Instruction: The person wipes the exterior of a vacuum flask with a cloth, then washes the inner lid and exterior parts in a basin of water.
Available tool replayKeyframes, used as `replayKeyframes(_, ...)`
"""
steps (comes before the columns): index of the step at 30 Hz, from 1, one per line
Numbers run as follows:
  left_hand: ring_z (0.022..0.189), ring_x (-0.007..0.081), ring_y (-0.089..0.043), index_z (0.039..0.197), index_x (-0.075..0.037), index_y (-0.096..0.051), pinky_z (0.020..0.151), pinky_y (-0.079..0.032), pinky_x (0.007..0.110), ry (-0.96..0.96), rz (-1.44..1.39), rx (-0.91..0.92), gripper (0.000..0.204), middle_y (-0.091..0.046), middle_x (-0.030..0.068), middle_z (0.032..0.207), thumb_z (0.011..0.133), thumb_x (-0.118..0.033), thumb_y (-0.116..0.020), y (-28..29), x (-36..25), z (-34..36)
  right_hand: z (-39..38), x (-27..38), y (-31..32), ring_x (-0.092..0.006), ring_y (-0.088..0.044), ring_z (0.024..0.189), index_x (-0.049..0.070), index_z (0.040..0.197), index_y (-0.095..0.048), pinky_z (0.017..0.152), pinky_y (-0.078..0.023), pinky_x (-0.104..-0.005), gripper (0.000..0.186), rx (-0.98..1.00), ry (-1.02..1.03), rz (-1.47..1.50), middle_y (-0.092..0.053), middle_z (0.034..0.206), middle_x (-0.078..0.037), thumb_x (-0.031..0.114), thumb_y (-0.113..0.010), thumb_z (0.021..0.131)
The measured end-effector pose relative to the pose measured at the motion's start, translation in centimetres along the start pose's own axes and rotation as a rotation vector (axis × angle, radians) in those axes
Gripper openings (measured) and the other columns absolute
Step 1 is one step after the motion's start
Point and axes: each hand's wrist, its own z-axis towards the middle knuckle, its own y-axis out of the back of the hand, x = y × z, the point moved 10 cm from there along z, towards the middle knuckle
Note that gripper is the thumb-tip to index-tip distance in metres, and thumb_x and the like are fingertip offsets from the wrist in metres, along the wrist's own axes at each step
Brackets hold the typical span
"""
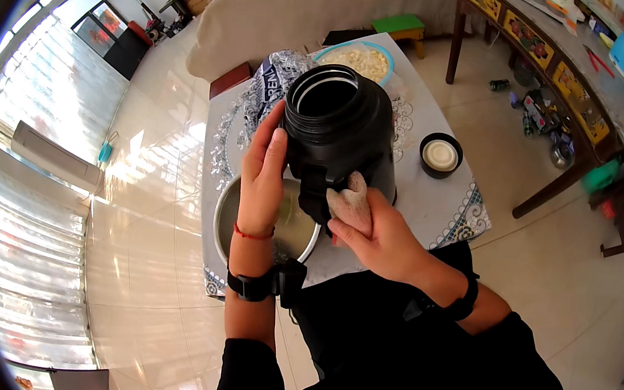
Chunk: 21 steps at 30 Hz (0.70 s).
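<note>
A large black wide-mouthed flask (354, 134) is tilted toward me above the small table, its top uncovered and its rim threaded. My left hand (263, 177) grips its left side, thumb and fingers along the wall near the neck. In my right hand (388, 239) is a pale pinkish-beige cloth (351, 204), pressed against the flask by its black handle. A round black cap (440, 155) with a whitish inside lies on the table to the right. Partly behind my left forearm, a metal basin (221, 223) holds cloudy liquid. The flask's base is hidden.
The table (412, 215) has a grey cloth with patterned corners. Behind the flask are a crumpled printed plastic bag (285, 67) and a blue-rimmed bowl (389, 56) of pale pieces. Beyond stand a covered sofa (272, 15), a green-topped stool (397, 24) and, at right, a wooden desk (493, 7).
</note>
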Motion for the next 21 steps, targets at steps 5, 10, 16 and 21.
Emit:
replayKeyframes(5, 0.128, 0.0238, -0.033, 0.145, 0.000, -0.019, 0.101, -0.033, 0.035, -0.056, 0.131, -0.056, 0.086, -0.030, 0.0174, 0.140, 0.084, -0.037, -0.067, -1.8, 0.0, -4.3, -0.6, 2.1, 7.7, -0.0131, -0.062, 0.077, -0.001, 0.115, -0.040, 0.061, -0.053, -0.0273, 0.046, -0.242, 0.034, -0.156, -0.058, 0.096, -0.008, 0.003, -0.070, 0.080)
replayKeyframes(10, 0.127, 0.0333, -0.029, 0.145, 0.000, -0.013, 0.102, -0.033, 0.042, -0.188, 0.696, -0.264, 0.118, -0.020, 0.0248, 0.139, 0.062, -0.037, -0.087, -3.7, -1.4, -6.7, 2.3, 5.2, 15.0, -0.0126, -0.056, 0.091, 0.001, 0.113, -0.044, 0.080, -0.047, -0.0261, 0.046, -0.525, 0.217, -0.321, -0.058, 0.100, -0.009, 0.015, -0.073, 0.081)
replayKeyframes(16, 0.123, 0.0339, -0.037, 0.145, 0.000, -0.014, 0.102, -0.034, 0.039, -0.181, 0.642, -0.316, 0.110, -0.031, 0.0247, 0.135, 0.063, -0.014, -0.084, -3.9, -0.6, -5.8, 5.5, 12.7, 9.6, -0.0131, -0.058, 0.089, 0.000, 0.106, -0.052, 0.078, -0.048, -0.0255, 0.024, -0.395, 0.602, -0.309, -0.060, 0.098, -0.009, 0.008, -0.064, 0.087)
replayKeyframes(21, 0.120, 0.0288, -0.046, 0.146, 0.001, -0.012, 0.102, -0.036, 0.036, -0.197, 0.554, -0.255, 0.104, -0.039, 0.0231, 0.134, 0.065, -0.002, -0.078, -3.9, 0.2, -5.6, 3.7, 13.0, 5.1, -0.0265, -0.059, 0.088, 0.001, 0.105, -0.056, 0.074, -0.050, -0.0312, 0.020, -0.376, 0.857, -0.803, -0.060, 0.100, -0.013, 0.000, -0.058, 0.085)
